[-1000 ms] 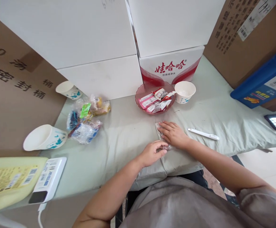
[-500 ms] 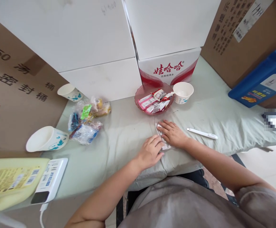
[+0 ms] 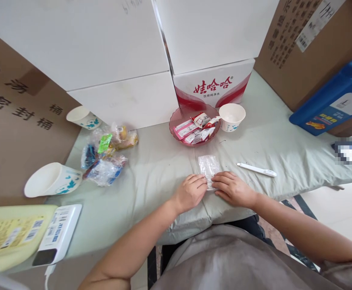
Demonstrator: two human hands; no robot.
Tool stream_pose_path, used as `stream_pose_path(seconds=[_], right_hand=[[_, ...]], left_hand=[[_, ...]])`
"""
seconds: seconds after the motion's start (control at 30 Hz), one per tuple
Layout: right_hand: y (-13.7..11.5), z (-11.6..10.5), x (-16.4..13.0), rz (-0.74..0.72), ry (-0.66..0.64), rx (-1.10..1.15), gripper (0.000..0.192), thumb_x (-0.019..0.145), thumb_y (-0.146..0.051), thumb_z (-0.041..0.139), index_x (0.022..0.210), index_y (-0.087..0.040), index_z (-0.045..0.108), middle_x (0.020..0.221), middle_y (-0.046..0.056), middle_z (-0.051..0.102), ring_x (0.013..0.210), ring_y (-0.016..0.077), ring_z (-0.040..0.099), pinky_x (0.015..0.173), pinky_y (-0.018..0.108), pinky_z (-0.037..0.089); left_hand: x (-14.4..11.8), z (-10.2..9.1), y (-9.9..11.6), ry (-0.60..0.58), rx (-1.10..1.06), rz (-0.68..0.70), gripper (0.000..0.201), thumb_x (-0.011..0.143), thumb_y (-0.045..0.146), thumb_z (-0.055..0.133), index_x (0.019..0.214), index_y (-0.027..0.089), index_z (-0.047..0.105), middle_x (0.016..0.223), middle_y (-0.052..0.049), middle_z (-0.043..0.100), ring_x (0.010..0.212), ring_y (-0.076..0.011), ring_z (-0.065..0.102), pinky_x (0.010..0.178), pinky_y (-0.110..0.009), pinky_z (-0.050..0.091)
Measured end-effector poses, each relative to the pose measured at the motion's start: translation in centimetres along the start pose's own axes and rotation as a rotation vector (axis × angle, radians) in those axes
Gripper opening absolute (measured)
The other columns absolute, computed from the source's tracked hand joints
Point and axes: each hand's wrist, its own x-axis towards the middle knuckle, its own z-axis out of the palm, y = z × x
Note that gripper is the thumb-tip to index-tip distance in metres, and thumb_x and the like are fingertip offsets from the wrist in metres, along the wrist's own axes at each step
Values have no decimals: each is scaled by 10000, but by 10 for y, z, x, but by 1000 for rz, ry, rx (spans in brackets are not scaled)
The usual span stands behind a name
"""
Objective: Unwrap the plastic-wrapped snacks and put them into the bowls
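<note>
A small clear plastic bag (image 3: 209,163) lies flat on the cloth-covered table in front of me, its upper part exposed and wrinkled. My left hand (image 3: 191,190) is closed at the lower left edge of this bag, fingers bent together. At the lower right edge, my right hand (image 3: 234,189) is closed too, its fingertips pressed on the plastic close to the left ones. Part of the bag's lower end is hidden under the fingers. Just right of my right hand rests a white utility knife (image 3: 257,169).
Beyond the bag stand a pink glass bowl (image 3: 178,139) of small packets and a paper cup (image 3: 232,117). Crumpled wrappers (image 3: 106,155) and two more paper cups (image 3: 55,179) are at left. White boxes (image 3: 118,96) line the back; a blue bottle (image 3: 330,100) leans at right.
My right hand has slid down toward me off the upper part of the bag, which now shows. My left hand stays at the bag's lower left, its fingers more bent.
</note>
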Motion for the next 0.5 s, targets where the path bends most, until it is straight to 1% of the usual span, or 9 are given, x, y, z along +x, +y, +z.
stream_pose_path(seconds=[0.07,0.13,0.17,0.23,0.3,0.33,0.37,0.43,0.5], right_hand=[[-2,-2,2,18,9,46,255,944,-333,520,1102,-185,653,1136,111,690,1077,259,616,946,448,475],[-3,-5,7,99,28,103,266,947,-362,509,1099,-189,641,1074,110,706,993,245,649,879,411,501],[-3,-6,10,178,45,119,270,955,-360,488,1106,-190,632,1054,108,711,950,236,663,839,387,512],[-1,-5,17,384,72,103,279,968,-330,440,1136,-191,613,1020,102,720,867,222,683,763,349,517],[1,-2,26,565,53,23,306,959,-307,430,1192,-185,587,995,105,727,812,227,691,711,338,509],[1,0,30,620,29,-29,325,951,-300,438,1219,-177,573,979,110,729,800,236,691,696,337,503],[2,2,33,649,2,-79,343,943,-294,446,1240,-167,562,965,116,730,798,245,691,686,337,497],[2,5,36,658,-28,-160,367,933,-282,458,1265,-153,546,957,125,728,806,253,687,679,333,492],[2,6,35,631,6,-217,366,928,-277,464,1259,-143,549,970,135,718,827,258,676,703,343,499]], left_hand=[[3,-4,1,36,-112,-68,201,930,178,439,983,189,633,1010,-78,705,1036,-211,652,927,-375,499],[7,-6,1,85,-206,-191,195,940,209,428,1008,189,610,979,-66,702,913,-182,668,842,-326,518],[10,-6,0,105,-234,-263,190,943,220,425,1008,190,602,954,-57,700,861,-172,666,804,-308,518],[19,-5,-2,127,-244,-409,167,937,226,440,980,193,597,888,-40,694,797,-165,653,755,-291,509],[32,-2,-5,129,-206,-535,139,920,205,467,930,195,605,845,-31,690,773,-168,644,739,-291,497],[39,-1,-6,117,-172,-587,132,911,190,479,904,195,611,837,-32,691,775,-173,644,739,-293,492],[45,1,-7,98,-134,-631,129,903,178,492,883,194,618,834,-36,693,781,-180,647,741,-296,489],[56,4,-8,57,-68,-691,126,894,166,512,858,187,630,833,-52,696,787,-194,655,743,-303,485],[62,7,-7,26,-7,-725,132,898,168,511,862,179,638,830,-72,698,781,-208,663,730,-310,482]])
